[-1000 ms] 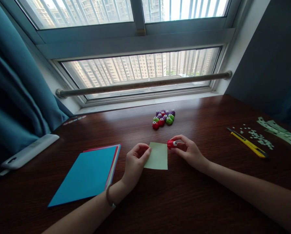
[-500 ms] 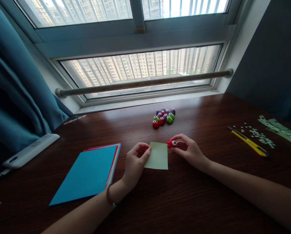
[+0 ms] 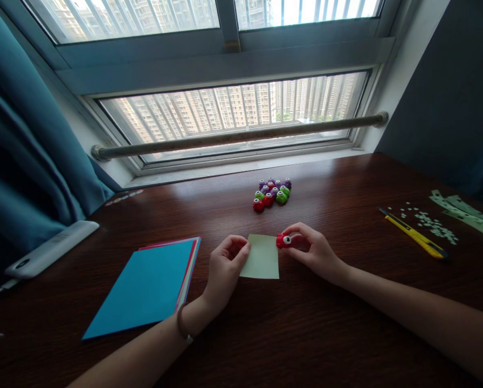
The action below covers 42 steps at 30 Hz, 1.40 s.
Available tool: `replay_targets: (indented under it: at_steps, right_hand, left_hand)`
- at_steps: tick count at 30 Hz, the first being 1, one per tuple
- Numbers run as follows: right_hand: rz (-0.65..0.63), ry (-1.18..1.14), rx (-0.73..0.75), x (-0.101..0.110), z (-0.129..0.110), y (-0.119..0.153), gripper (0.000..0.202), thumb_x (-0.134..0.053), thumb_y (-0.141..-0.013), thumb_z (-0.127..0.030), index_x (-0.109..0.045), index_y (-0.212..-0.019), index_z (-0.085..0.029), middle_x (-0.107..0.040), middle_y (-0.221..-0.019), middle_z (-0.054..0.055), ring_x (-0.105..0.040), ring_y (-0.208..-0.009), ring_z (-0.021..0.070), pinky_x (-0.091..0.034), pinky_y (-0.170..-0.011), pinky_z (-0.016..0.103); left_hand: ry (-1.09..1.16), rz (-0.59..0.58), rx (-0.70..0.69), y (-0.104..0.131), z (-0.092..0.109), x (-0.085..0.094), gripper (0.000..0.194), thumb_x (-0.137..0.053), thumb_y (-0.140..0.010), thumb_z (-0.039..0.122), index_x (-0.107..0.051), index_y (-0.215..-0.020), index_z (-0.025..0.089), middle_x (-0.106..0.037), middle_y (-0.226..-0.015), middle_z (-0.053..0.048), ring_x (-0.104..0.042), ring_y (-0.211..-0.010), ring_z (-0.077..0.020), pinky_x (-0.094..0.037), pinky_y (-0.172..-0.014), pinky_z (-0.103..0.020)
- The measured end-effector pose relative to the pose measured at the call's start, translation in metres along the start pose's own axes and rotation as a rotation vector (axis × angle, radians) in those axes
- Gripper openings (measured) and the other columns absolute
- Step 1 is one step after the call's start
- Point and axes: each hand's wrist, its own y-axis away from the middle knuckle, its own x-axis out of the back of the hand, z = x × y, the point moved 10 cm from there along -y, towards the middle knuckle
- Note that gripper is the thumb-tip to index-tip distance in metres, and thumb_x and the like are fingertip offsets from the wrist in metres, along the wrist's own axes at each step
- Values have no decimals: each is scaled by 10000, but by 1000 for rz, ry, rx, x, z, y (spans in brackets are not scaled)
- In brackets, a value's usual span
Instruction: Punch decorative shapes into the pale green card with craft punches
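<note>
My left hand point(image 3: 226, 264) pinches the left edge of a pale green square of paper point(image 3: 261, 257) between thumb and fingers. A small red craft punch point(image 3: 282, 241) with a white round button is gripped between the thumb and fingers of my right hand point(image 3: 312, 249). The punch sits at the upper right edge of the paper, its front overlapping that edge. Whether the sheet is inside its slot I cannot tell. Beyond both hands, a cluster of similar punches point(image 3: 269, 199) in red, green and purple stands on the dark wooden table point(image 3: 241, 334).
A stack of coloured paper point(image 3: 144, 288), blue on top, lies left. At right are a yellow utility knife point(image 3: 415, 235), tiny pale cut-outs point(image 3: 433, 225) and punched green strips point(image 3: 463, 213). A white device point(image 3: 55, 248) with a cable lies far left, below a blue curtain point(image 3: 31, 118).
The red punch has shifted slightly down along the paper's right edge and turned a little in my right hand. My left hand and the paper stay nearly still.
</note>
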Motion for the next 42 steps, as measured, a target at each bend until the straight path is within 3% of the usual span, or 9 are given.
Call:
replay_targets:
  at_steps: [9,22,30,42]
  right_hand:
    - [-32,17,29,-3,-3,2,259,-613,-736,-166,-496,-967,-166,-592,-908,50,-607,-821,173,-523,-769,323]
    - [-53,33,81,-6,-9,2,213,-579,-763,-142,-517,-965,-171,-567,-946,48,-599,-865,166,-527,-772,300]
    - [-72,103,95,-8,-7,2,174,-581,-767,-134,-573,-937,-172,-565,-945,39,-597,-833,149,-523,-741,265]
    - [-45,382,144,-4,-11,0,183,-628,-745,-146,-622,-920,-198,-619,-925,26,-549,-892,175,-437,-821,317]
  left_hand:
    - [-25,-38,3,1,3,-6,168,-614,-757,302,-532,-770,156,-556,-684,33,-492,-614,-80,-379,-518,-147]
    - [-105,-180,1,1,-4,-22,199,-592,-765,339,-528,-766,151,-526,-683,19,-463,-603,-91,-374,-538,-183]
    - [-464,-194,-67,7,-5,-24,236,-548,-774,346,-513,-636,157,-440,-528,43,-387,-503,-93,-288,-480,-206]
    - [-814,-231,-115,10,-2,-31,235,-494,-797,371,-565,-668,189,-549,-564,22,-484,-524,-127,-290,-509,-225]
